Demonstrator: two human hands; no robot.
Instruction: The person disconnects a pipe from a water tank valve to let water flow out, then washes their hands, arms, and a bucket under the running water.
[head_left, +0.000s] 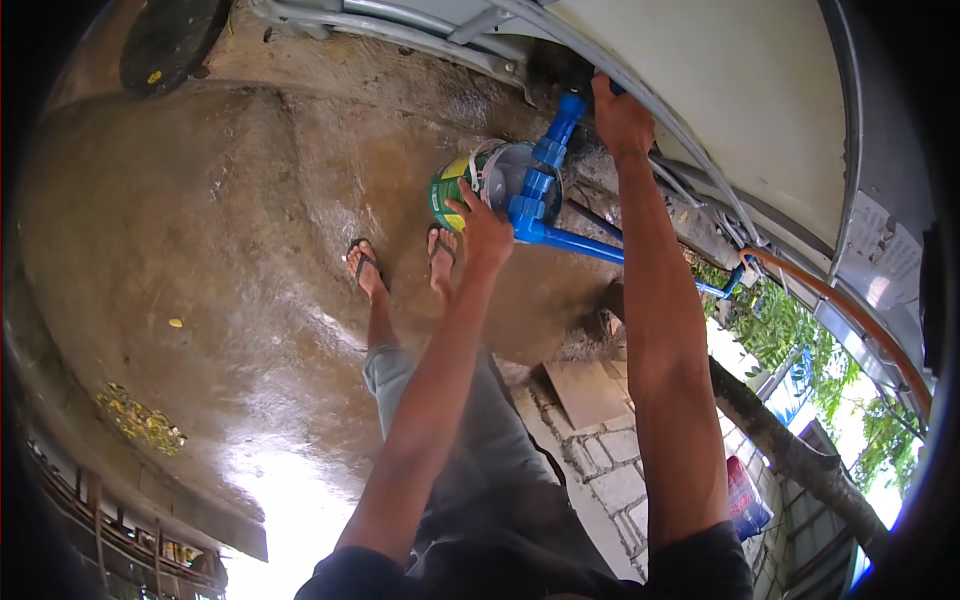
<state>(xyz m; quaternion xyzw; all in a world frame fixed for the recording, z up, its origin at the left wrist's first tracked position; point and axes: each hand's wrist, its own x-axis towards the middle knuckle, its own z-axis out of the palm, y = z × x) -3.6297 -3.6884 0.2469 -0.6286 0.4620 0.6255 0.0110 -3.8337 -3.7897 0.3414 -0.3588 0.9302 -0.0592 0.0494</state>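
A green and yellow bucket (450,190) with a grey inside stands on the wet ground near my feet. My left hand (485,232) is at its near rim, with fingers laid over the green outer wall and the thumb hidden. Blue plastic pipe fittings (537,185) pass over the bucket's mouth, and a blue pipe (580,244) runs right from them. Farther up, my right hand (624,118) reaches under the metal frame beside the upper fitting (570,108). Its fingers are bent around something dark and blue that is mostly hidden.
A metal tube frame (690,190) and a pale panel (730,90) curve over the right arm. An orange hose (850,290) hangs at right. Stone blocks (620,475) and a tree branch (790,450) lie lower right. Wet concrete (200,250) spreads left.
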